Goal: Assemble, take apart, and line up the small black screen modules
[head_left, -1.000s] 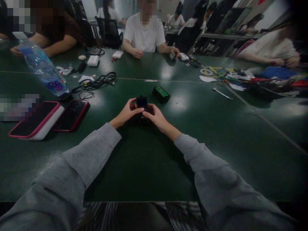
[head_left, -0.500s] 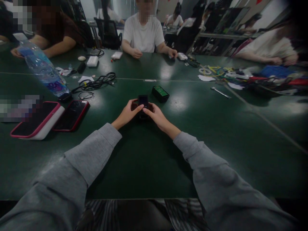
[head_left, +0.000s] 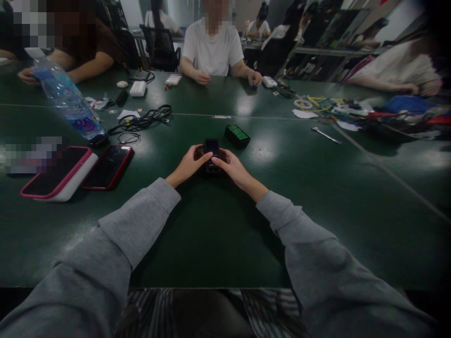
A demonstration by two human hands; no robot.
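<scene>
In the head view, a small black device [head_left: 212, 148] is held upright over the green table [head_left: 218, 234], well in front of the person and between both hands. The left hand [head_left: 189, 165] is closed about the device's left side, thumb laid toward its front face; the right hand [head_left: 230, 168] is closed on the right side, its fingertips [head_left: 215, 161] pressed near the lower front. What lies beneath the device, a darker base perhaps, cannot be made out. Just beyond, a black box with a green top [head_left: 237, 135] rests apart from the hands. To the left, a red-edged phone [head_left: 108, 166] and a pink-edged tablet [head_left: 58, 172] lie side by side, with a water bottle [head_left: 68, 104] and a coil of black cable [head_left: 141, 122] behind them. A wrench [head_left: 326, 135] lies to the right. Other people's hands rest at the far edge. For the handling to go well, the device is best kept steady by one hand while the other works, pressure kept light and even, and the wrists kept low to the table.
</scene>
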